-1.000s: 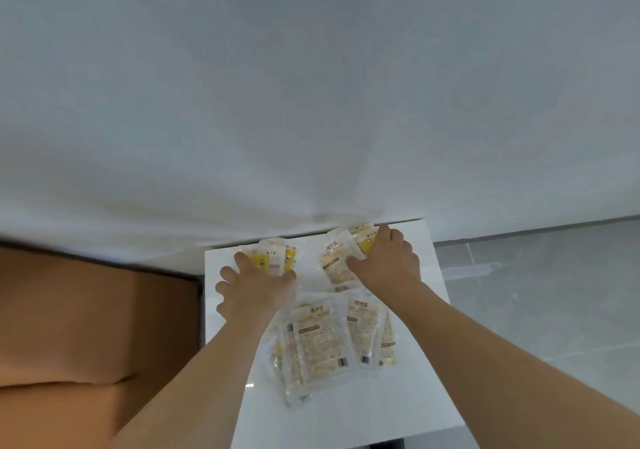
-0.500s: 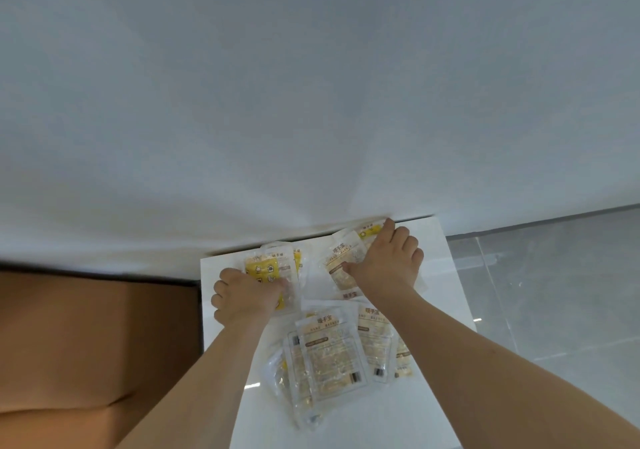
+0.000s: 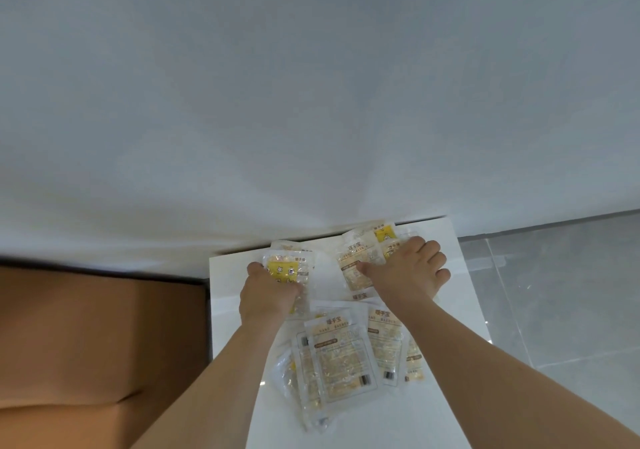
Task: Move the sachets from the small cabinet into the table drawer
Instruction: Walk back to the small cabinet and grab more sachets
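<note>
Several clear sachets with yellow and tan print lie scattered on the white top of the small cabinet (image 3: 460, 313). My left hand (image 3: 266, 296) grips a yellow star-printed sachet (image 3: 287, 270) near the back left. My right hand (image 3: 408, 272) lies flat with spread fingers on a group of sachets (image 3: 358, 268) at the back right. A loose pile of tan sachets (image 3: 341, 358) lies nearer to me, between my forearms. No drawer is visible.
A brown wooden table surface (image 3: 86, 337) sits to the left, right beside the cabinet. A white wall (image 3: 311, 102) rises directly behind. Grey tiled floor (image 3: 571, 292) shows at the right.
The view has shifted so the cabinet sits lower and further right. My left hand has closed around the yellow sachet; my right hand has spread flatter over the back-right sachets.
</note>
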Demonstrator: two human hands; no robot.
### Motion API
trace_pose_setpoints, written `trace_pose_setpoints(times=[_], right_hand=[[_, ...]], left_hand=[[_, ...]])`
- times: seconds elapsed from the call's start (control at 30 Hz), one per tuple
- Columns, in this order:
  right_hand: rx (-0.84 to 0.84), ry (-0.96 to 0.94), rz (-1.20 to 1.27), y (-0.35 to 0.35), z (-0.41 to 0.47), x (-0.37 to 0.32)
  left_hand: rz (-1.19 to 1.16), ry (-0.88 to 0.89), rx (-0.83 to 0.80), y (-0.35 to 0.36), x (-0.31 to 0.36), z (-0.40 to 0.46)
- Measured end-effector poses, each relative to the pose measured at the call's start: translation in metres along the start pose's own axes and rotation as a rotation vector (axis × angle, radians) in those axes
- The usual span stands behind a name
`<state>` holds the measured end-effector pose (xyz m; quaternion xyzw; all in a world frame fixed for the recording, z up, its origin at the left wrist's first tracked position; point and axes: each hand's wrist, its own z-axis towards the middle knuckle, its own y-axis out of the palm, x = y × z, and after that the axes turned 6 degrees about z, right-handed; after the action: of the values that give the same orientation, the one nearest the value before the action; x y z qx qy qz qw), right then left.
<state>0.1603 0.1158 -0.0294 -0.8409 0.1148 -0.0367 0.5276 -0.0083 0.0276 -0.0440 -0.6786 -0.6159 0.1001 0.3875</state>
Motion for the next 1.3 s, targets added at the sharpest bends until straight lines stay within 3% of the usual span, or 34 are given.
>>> trace_pose_setpoints(times=[0.4, 0.83, 1.3], right_hand=[[0.019, -0.103, 0.05, 0.002, -0.002, -0.003], [-0.141, -0.295, 0.148, -0.003, 0.004, -0.007], [-0.092, -0.363, 0.318, -0.083, -0.024, 0.006]], left_hand=[[-0.121, 0.092, -0.022, -0.002, 0.001, -0.013], [-0.096, 0.087, -0.064, 0.0, -0.002, -0.004], [0.148, 0.311, -0.013, -0.056, 0.026, -0.051]])
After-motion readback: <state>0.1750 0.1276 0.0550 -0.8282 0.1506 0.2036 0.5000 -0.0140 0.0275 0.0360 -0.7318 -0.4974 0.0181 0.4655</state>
